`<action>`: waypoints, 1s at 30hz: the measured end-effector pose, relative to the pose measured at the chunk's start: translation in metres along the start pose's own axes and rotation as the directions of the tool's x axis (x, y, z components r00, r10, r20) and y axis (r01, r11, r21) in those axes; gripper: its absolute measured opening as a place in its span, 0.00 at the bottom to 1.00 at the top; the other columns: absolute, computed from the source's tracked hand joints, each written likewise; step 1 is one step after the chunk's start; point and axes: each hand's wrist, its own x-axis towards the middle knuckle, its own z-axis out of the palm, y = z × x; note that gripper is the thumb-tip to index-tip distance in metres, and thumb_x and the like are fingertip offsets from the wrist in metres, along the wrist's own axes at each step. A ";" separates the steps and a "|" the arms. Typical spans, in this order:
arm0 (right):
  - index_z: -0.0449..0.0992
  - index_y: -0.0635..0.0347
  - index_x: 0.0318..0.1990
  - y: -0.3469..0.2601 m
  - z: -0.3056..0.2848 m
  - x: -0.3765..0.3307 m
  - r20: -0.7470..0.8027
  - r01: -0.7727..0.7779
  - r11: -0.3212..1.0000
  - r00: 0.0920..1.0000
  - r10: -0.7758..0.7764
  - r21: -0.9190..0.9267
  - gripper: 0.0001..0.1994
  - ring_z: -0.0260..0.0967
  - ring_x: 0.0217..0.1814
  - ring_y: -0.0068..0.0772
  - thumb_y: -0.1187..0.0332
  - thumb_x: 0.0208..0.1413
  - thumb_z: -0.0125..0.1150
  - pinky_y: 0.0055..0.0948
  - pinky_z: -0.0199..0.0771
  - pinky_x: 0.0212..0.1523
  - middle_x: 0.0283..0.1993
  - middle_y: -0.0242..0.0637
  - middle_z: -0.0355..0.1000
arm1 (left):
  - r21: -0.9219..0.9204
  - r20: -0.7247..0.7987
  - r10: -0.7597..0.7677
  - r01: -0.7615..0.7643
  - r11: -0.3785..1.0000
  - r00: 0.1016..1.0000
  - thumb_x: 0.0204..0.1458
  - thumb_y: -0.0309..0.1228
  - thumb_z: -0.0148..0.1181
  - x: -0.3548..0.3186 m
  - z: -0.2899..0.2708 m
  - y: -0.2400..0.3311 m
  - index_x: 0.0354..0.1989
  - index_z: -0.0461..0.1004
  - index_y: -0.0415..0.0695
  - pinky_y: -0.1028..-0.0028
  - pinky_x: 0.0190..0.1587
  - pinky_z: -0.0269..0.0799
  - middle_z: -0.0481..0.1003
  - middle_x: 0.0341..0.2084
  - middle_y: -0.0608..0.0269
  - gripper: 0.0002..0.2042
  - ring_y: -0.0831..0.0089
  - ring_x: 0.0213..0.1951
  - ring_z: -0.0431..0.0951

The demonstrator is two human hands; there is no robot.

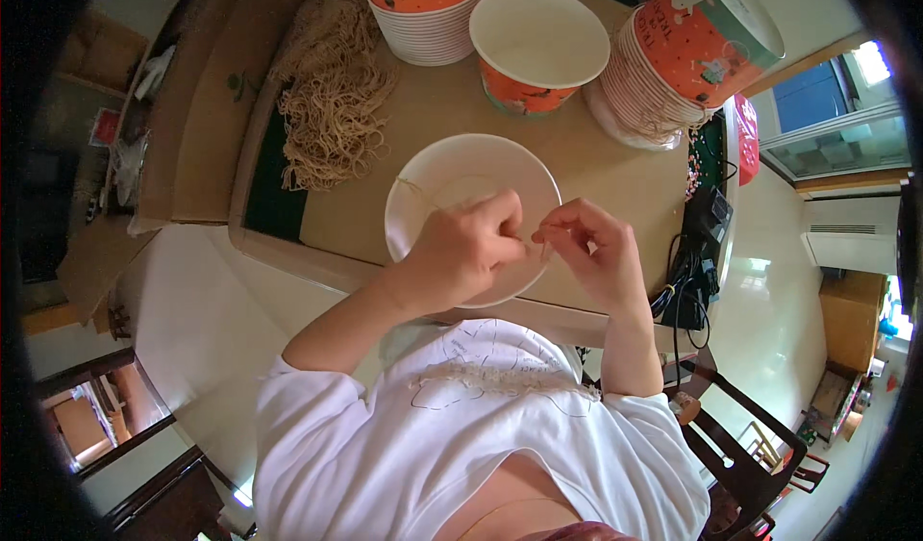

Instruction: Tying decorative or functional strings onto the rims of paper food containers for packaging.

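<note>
In front of me a white paper bucket (pixel 490 156) stands near the table's front edge, its inside facing up. My left hand (pixel 466 252) is closed over the bucket, fingers pinched on a thin beige string. Part of such string (pixel 415 189) lies across the bucket's left side and seems to lead toward that hand. By the bucket's right rim, my right hand (pixel 594 248) pinches a short string end between thumb and finger. The fingertips of both hands are close together, and the fingers partly hide the string.
A tangled heap of beige strings (pixel 336 89) lies at the back left. Behind stand a stack of orange-patterned buckets (pixel 428 31), a single upright bucket (pixel 538 41) and a tilted stack (pixel 673 60). Black cables (pixel 687 276) lie at the right edge; a cardboard box (pixel 202 108) stands left.
</note>
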 end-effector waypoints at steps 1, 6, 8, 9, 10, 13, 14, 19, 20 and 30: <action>0.73 0.64 0.35 0.005 0.004 0.000 -0.035 0.019 0.991 0.999 -0.014 0.133 0.02 0.67 0.25 0.14 0.78 0.55 0.56 0.15 0.63 0.25 0.26 0.28 0.73 | 0.000 0.000 0.001 -0.001 1.000 1.000 0.41 0.24 0.64 0.000 0.000 0.004 0.24 0.77 0.49 0.74 0.26 0.67 0.66 0.26 0.69 0.04 0.73 0.25 0.71; 0.70 0.67 0.36 0.004 0.003 0.003 -0.037 0.016 0.962 0.999 -0.006 0.271 0.01 0.77 0.37 0.25 0.78 0.59 0.52 0.18 0.71 0.33 0.27 0.34 0.74 | 0.254 -0.102 0.152 -0.121 0.959 0.983 0.45 0.29 0.62 0.005 0.010 0.014 0.25 0.74 0.50 0.73 0.21 0.69 0.65 0.24 0.70 0.03 0.76 0.27 0.72; 0.70 0.67 0.36 0.002 0.000 0.004 -0.024 0.004 0.976 1.000 0.002 0.219 0.01 0.73 0.33 0.21 0.79 0.59 0.52 0.18 0.70 0.35 0.31 0.36 0.76 | 0.222 -0.063 0.163 -0.145 0.964 0.985 0.45 0.28 0.62 0.006 0.005 0.015 0.25 0.73 0.49 0.73 0.21 0.69 0.65 0.23 0.70 0.04 0.76 0.27 0.71; 0.70 0.67 0.36 0.002 0.000 0.004 -0.026 0.003 0.976 1.000 0.003 0.218 0.01 0.73 0.33 0.21 0.79 0.59 0.52 0.18 0.70 0.35 0.31 0.36 0.76 | 0.189 -0.023 0.173 -0.166 0.968 0.985 0.44 0.28 0.62 0.006 0.002 0.015 0.25 0.71 0.49 0.73 0.20 0.69 0.64 0.23 0.70 0.05 0.76 0.26 0.71; 0.70 0.67 0.36 0.003 0.000 0.004 -0.029 -0.001 0.974 1.000 0.007 0.226 0.01 0.75 0.35 0.22 0.78 0.59 0.53 0.19 0.70 0.34 0.30 0.35 0.75 | 0.193 -0.023 0.177 -0.169 0.967 0.984 0.44 0.28 0.62 0.005 0.001 0.015 0.25 0.71 0.49 0.73 0.20 0.69 0.64 0.23 0.70 0.05 0.76 0.26 0.71; 0.70 0.67 0.36 0.008 0.001 0.004 -0.029 0.006 0.968 1.000 0.001 0.252 0.02 0.77 0.37 0.24 0.77 0.59 0.53 0.20 0.71 0.34 0.29 0.35 0.75 | 0.020 -0.011 -0.023 0.023 1.000 1.000 0.38 0.29 0.67 0.001 0.000 0.012 0.19 0.67 0.46 0.71 0.22 0.69 0.65 0.24 0.70 0.11 0.74 0.24 0.72; 0.70 0.67 0.36 0.008 0.001 0.004 -0.025 0.013 0.963 1.000 -0.007 0.268 0.02 0.77 0.37 0.24 0.77 0.59 0.53 0.20 0.72 0.34 0.29 0.35 0.75 | 0.017 -0.024 -0.018 0.019 1.000 1.000 0.38 0.29 0.67 0.000 0.001 0.010 0.20 0.68 0.47 0.70 0.21 0.69 0.65 0.23 0.70 0.10 0.74 0.24 0.72; 0.70 0.67 0.37 0.004 0.001 0.005 -0.001 -0.011 0.958 1.000 0.012 0.286 0.01 0.75 0.37 0.23 0.79 0.60 0.51 0.19 0.72 0.35 0.31 0.36 0.76 | 0.096 -0.062 0.058 -0.052 0.994 0.996 0.38 0.30 0.68 0.004 0.000 0.010 0.22 0.72 0.49 0.70 0.20 0.69 0.65 0.23 0.71 0.08 0.74 0.23 0.72; 0.70 0.67 0.37 0.003 0.002 0.005 -0.005 -0.008 0.958 1.000 0.009 0.288 0.02 0.75 0.36 0.22 0.79 0.59 0.51 0.19 0.72 0.35 0.31 0.35 0.75 | 0.129 -0.078 0.057 -0.047 0.991 0.995 0.41 0.29 0.66 0.005 0.003 0.012 0.23 0.72 0.47 0.72 0.20 0.70 0.65 0.22 0.70 0.07 0.74 0.24 0.71; 0.76 0.65 0.37 0.008 0.005 -0.007 -0.014 0.003 0.999 1.000 -0.003 0.051 0.04 0.64 0.24 0.17 0.77 0.56 0.57 0.19 0.66 0.26 0.30 0.30 0.74 | 0.103 -0.014 0.015 -0.013 0.995 1.000 0.45 0.28 0.64 0.007 0.006 0.016 0.26 0.72 0.47 0.76 0.26 0.70 0.68 0.32 0.66 0.05 0.76 0.29 0.71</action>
